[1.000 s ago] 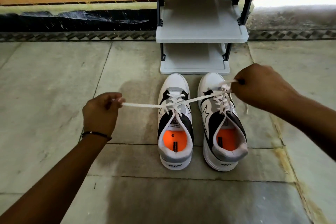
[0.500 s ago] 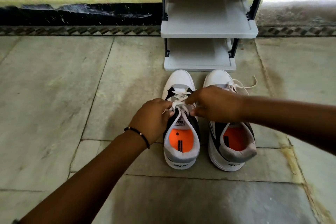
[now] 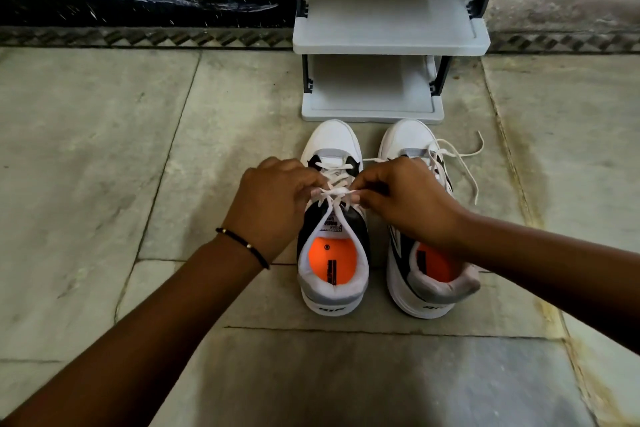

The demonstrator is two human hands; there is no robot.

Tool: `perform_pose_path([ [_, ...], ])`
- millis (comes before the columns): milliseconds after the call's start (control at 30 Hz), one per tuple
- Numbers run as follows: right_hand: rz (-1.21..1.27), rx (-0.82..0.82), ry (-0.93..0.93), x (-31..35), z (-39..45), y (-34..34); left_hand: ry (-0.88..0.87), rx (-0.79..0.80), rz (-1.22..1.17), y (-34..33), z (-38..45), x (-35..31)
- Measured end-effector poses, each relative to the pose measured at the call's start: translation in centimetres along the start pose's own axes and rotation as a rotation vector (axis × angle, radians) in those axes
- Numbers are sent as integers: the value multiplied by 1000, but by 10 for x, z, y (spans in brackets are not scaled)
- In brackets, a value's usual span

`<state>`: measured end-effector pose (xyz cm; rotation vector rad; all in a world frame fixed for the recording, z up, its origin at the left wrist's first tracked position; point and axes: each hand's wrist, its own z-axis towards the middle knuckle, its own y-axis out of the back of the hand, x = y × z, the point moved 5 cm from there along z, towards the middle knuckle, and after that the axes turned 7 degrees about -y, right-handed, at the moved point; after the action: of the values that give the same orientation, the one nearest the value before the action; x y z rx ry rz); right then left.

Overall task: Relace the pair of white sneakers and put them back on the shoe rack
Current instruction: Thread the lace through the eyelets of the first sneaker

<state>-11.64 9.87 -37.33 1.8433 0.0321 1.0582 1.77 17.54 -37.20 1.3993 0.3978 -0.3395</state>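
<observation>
Two white sneakers with black panels and orange insoles stand side by side on the stone floor, toes toward the rack. Over the tongue of the left sneaker (image 3: 333,274), my left hand (image 3: 273,204) and my right hand (image 3: 405,201) pinch the white lace (image 3: 337,191) between their fingertips. The lace crosses the upper eyelets between both hands. The right sneaker (image 3: 412,139) is partly covered by my right wrist; its loose lace (image 3: 464,163) trails off to the right on the floor. The grey shoe rack (image 3: 388,42) stands just beyond the toes, its shelves bare.
A dark wall base with a patterned tile strip (image 3: 138,36) runs behind the rack. Stone floor slabs (image 3: 104,149) stretch out to the left and right of the shoes. A black bracelet (image 3: 242,243) sits on my left wrist.
One second ago my hands were wide apart, pulling the lace ends taut. They have come together over the left sneaker's tongue and now hold the lace close at its top eyelets.
</observation>
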Motion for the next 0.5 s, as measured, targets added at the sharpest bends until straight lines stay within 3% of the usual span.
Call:
perform_pose_path([
  [100, -85, -44, 100, 3, -6, 5, -39, 9, 108, 5, 0, 0],
  [233, -364, 14, 188, -7, -10, -5, 5, -9, 227, 12, -7, 16],
  [500, -416, 34, 195, -15, -15, -7, 78, -9, 259, -1, -26, 34],
])
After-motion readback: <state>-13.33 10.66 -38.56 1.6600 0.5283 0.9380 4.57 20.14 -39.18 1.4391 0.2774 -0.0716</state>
